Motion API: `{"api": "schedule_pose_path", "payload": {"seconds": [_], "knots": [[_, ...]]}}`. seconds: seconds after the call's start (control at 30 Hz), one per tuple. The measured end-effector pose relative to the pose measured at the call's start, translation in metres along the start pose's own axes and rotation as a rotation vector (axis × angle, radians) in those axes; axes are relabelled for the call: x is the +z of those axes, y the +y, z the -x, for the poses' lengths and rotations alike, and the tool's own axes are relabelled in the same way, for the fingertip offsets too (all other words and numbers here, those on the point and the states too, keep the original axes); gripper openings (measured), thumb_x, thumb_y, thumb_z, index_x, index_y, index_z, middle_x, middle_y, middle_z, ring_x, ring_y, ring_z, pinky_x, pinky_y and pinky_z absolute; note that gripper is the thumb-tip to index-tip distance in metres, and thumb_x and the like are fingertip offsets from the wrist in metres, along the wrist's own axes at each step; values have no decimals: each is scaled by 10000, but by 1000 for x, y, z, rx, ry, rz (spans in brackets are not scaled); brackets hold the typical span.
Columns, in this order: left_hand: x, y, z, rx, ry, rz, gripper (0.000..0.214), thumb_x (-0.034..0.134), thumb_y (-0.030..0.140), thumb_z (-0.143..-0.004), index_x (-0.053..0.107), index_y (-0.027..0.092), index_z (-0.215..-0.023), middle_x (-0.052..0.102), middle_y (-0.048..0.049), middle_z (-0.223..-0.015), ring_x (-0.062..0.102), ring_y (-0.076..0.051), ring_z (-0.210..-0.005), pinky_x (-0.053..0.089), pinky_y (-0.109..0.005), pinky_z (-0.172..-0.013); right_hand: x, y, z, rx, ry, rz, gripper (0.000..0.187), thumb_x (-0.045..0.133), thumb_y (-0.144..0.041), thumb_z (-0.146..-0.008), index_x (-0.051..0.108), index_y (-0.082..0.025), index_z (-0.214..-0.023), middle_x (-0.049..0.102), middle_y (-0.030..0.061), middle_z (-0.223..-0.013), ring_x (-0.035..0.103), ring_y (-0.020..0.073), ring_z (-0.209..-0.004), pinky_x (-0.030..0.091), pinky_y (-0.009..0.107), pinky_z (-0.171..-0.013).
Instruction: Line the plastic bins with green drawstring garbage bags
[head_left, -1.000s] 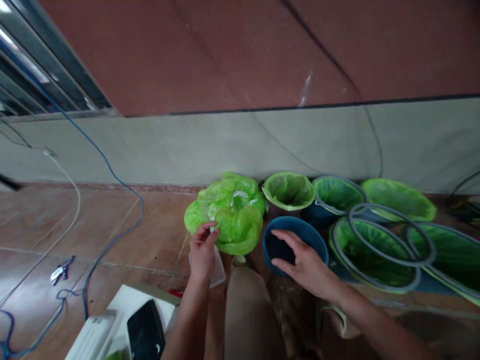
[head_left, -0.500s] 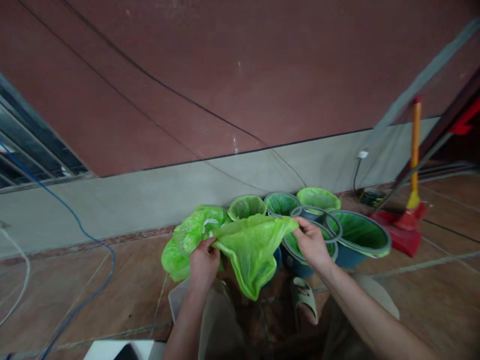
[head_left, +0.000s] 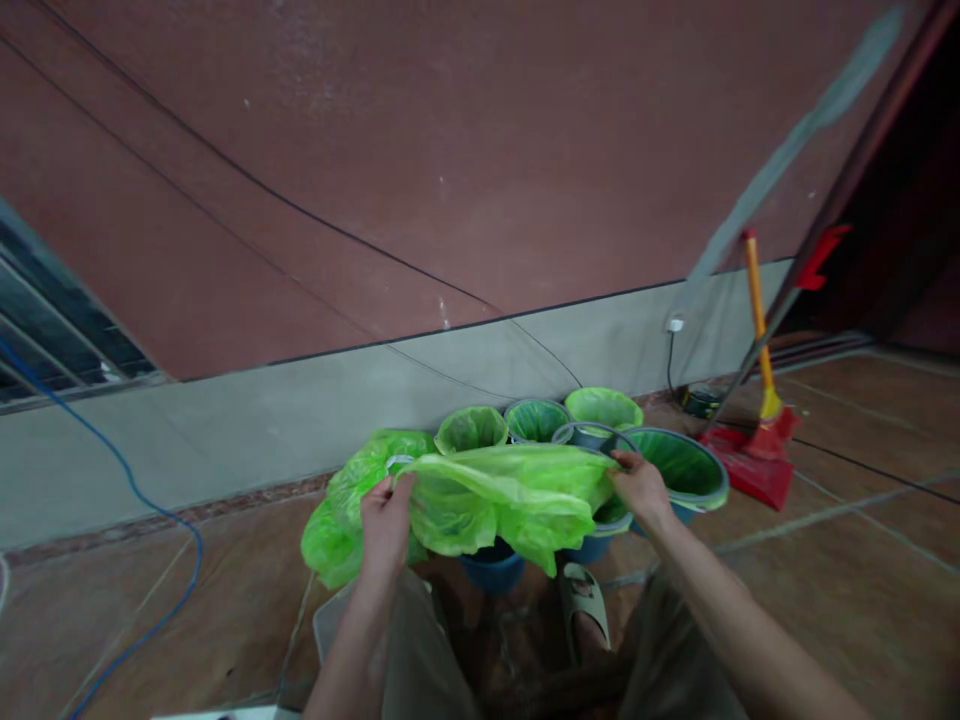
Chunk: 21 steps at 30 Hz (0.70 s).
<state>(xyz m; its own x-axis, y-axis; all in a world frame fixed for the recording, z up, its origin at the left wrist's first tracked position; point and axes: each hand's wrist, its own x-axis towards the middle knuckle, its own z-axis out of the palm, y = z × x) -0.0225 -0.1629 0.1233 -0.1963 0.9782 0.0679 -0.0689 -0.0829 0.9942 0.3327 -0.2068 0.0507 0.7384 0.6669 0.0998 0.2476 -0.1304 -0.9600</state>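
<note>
A bright green plastic bag (head_left: 502, 495) is stretched between my two hands, its loose folds hanging down. My left hand (head_left: 388, 510) pinches its left end, and my right hand (head_left: 639, 488) grips its right end. Partly hidden below the bag stands a blue bucket (head_left: 491, 572). Beside my right hand are a lined bucket (head_left: 679, 470) and another bucket (head_left: 592, 548) that the bag partly covers. A ring-shaped grey rim (head_left: 596, 428) shows behind the bag. Close to my left hand lies a bunched heap of green bags (head_left: 341, 515).
More buckets with green liners (head_left: 471, 430) stand along the wall. To the right, a broom (head_left: 761, 330) leans over a red dustpan (head_left: 750, 470). A blue cable (head_left: 180, 515) crosses the floor at left. A slippered foot (head_left: 586, 605) is below the buckets.
My hands have moved apart, pulling the green bag wider and flatter, so its hanging point is gone. The view has turned right, and more of the blue bucket shows underneath.
</note>
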Motion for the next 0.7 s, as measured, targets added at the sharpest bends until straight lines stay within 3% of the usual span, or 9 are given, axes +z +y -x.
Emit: {"api": "schedule_pose_path", "payload": {"seconds": [0.1, 0.2, 0.3, 0.4, 0.5, 0.57, 0.7], "knots": [[26, 4, 2, 89, -54, -136, 318, 630, 459, -724, 523, 194, -585, 446, 73, -481, 389, -85, -452, 309, -213, -466, -9, -26, 28, -317, -142, 252, 501, 566, -133, -640, 665, -168, -1130, 676, 102, -1089, 632, 264, -1025, 470, 444, -970], [46, 3, 3, 181, -106, -245, 350, 594, 441, -749, 437, 204, -544, 348, 81, -481, 332, -79, -471, 273, -212, -471, -12, -69, 69, -614, -223, 323, 430, 566, -244, -786, 630, -188, -1208, 607, 108, -1281, 520, 284, -1235, 387, 473, -1075], [60, 3, 4, 235, -144, -311, 361, 563, 421, -765, 370, 217, -538, 300, 80, -497, 304, -83, -488, 254, -218, -478, -4, -96, 106, -676, -377, 326, 384, 518, -405, -902, 611, -197, -1211, 638, 97, -1231, 578, 244, -1160, 451, 406, -1010], [71, 4, 3, 261, -171, -367, 360, 537, 404, -778, 338, 224, -539, 286, 78, -505, 291, -89, -492, 251, -225, -484, 12, -89, 126, -650, -357, 475, 413, 582, -459, -869, 619, -191, -1181, 670, 99, -1140, 616, 274, -1073, 476, 416, -941], [78, 5, 0, 296, -165, -446, 379, 514, 392, -793, 299, 227, -529, 256, 76, -505, 296, -95, -495, 253, -230, -497, 24, -67, 122, -635, -325, 592, 223, 507, -334, -913, 669, -195, -979, 687, 79, -1004, 651, 243, -924, 492, 367, -851], [79, 3, -2, 330, -172, -539, 387, 511, 387, -807, 306, 224, -521, 261, 73, -500, 324, -101, -500, 270, -231, -515, 23, -57, 108, -646, -302, 582, 242, 440, -267, -933, 664, -197, -873, 686, 67, -948, 655, 207, -841, 494, 319, -784], [71, -7, 1, 473, -269, -842, 153, 587, 273, -772, 543, 202, -644, 554, 26, -663, 531, -135, -642, 375, -234, -627, -2, -60, 65, -693, -117, 487, 235, 439, -230, -918, 667, -193, -877, 691, 65, -915, 654, 195, -828, 494, 293, -763]]}}
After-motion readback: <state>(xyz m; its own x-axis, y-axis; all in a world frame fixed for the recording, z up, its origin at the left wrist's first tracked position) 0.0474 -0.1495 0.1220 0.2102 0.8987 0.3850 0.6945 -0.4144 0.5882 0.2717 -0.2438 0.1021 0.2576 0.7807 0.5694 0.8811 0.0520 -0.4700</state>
